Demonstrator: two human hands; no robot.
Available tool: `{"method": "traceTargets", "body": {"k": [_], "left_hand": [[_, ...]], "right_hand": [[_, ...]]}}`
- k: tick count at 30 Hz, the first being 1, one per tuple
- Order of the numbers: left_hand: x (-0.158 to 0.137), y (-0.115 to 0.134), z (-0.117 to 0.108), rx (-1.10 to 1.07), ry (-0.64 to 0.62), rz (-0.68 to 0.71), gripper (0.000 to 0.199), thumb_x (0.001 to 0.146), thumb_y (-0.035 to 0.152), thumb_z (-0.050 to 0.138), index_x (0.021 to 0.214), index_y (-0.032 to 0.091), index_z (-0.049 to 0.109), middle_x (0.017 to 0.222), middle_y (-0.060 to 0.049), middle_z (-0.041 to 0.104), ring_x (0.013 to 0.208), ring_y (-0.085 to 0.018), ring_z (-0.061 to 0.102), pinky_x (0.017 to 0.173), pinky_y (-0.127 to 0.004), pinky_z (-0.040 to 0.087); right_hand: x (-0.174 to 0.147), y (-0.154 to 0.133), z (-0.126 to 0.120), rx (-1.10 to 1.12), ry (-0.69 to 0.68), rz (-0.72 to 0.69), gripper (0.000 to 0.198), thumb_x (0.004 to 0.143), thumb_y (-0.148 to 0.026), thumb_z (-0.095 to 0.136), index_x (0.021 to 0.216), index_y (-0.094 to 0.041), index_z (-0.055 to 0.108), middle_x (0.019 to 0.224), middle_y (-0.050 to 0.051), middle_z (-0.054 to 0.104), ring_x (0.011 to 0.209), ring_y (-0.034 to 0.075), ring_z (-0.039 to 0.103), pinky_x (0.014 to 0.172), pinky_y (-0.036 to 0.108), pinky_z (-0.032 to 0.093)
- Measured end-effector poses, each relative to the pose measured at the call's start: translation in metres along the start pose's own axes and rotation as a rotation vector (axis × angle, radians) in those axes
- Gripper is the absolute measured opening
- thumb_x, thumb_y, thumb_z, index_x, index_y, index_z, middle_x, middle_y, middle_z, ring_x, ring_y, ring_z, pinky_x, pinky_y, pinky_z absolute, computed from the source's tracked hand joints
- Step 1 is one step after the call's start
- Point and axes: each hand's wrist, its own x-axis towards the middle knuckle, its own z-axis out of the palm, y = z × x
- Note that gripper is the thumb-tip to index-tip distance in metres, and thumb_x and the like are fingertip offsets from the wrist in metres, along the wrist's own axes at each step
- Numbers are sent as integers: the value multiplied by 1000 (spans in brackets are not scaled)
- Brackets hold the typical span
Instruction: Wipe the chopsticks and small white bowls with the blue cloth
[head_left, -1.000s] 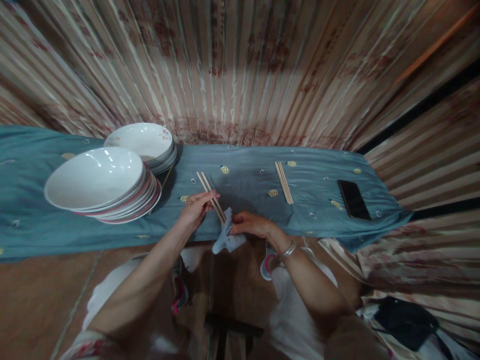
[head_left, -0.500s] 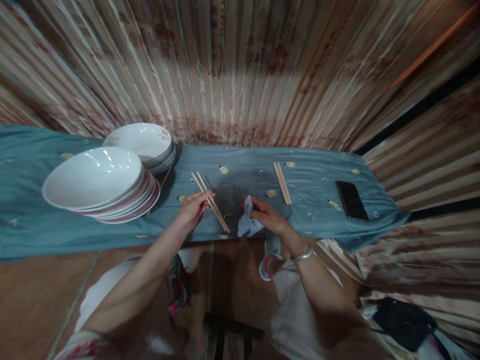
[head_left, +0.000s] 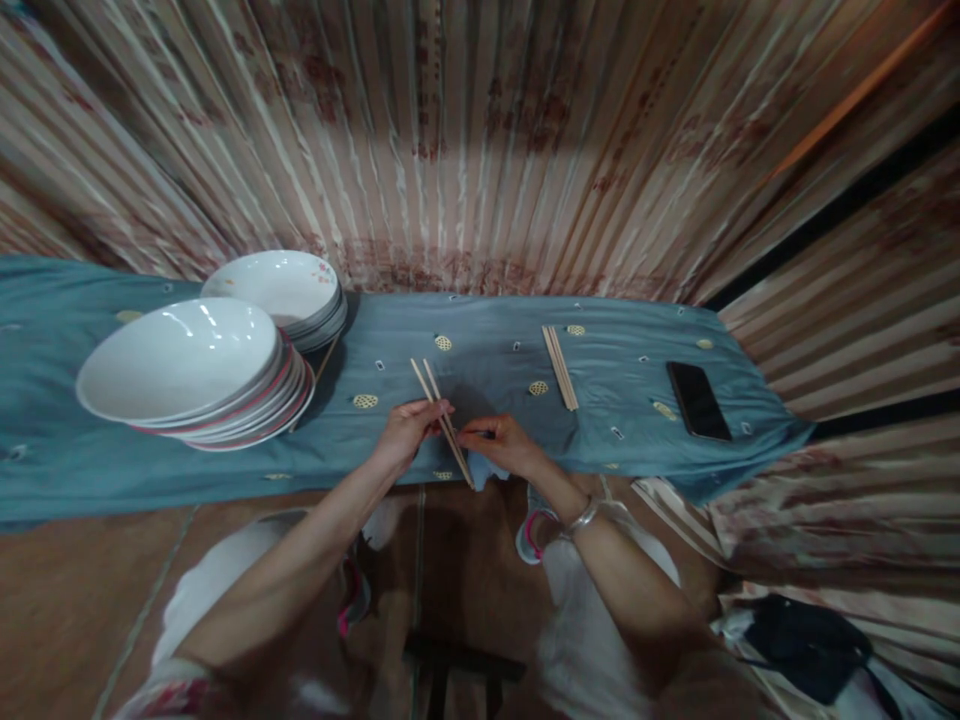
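My left hand [head_left: 411, 432] pinches a pair of wooden chopsticks [head_left: 453, 440] near their middle, over the front of the table. Their upper ends stand slightly apart and their lower ends point toward me. Close on the right, my right hand [head_left: 504, 442] has its fingers closed at the chopsticks, with a pale blue cloth [head_left: 487, 472] hanging below it, partly hidden by the hand. A small bundle of chopsticks [head_left: 560, 368] lies on the blue tablecloth [head_left: 495, 325], further back and to the right.
A stack of white bowls and plates [head_left: 180, 360] stands at the left, with a second stack of bowls [head_left: 277, 285] behind it. A black phone [head_left: 698, 400] lies at the right. A pleated curtain [head_left: 465, 150] hangs behind the table; a dark stool [head_left: 461, 655] is below.
My left hand has moved slightly right and toward me with the chopsticks. My right hand has come left with the cloth and now meets them.
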Motion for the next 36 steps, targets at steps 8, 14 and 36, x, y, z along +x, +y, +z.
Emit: {"method": "traceTargets", "body": {"k": [8,14,36], "left_hand": [[-3,-3,1,23,-23,17,42,42,49,86,63,15,74,62,-5,68,56,-13,56,54,-24,43],[-5,-4,1,84,-82,33,37,48,46,84,63,14,74,60,-4,67,56,-12,54,55,-25,41],[9,-14,15,-7,12,28,41,41,47,86,62,14,73,58,-3,66,55,-11,55,56,-24,43]], "right_hand": [[2,-1,4,51,-13,-5,34,72,-50,64,71,-17,71,65,-1,63,58,10,46,57,22,34],[2,0,0,-12,-64,-7,34,74,-50,62,76,-17,73,64,-2,63,59,10,48,58,22,36],[-14,-25,8,-683,269,-80,15,86,-32,64,85,-18,69,84,4,71,79,15,65,70,22,40]]}}
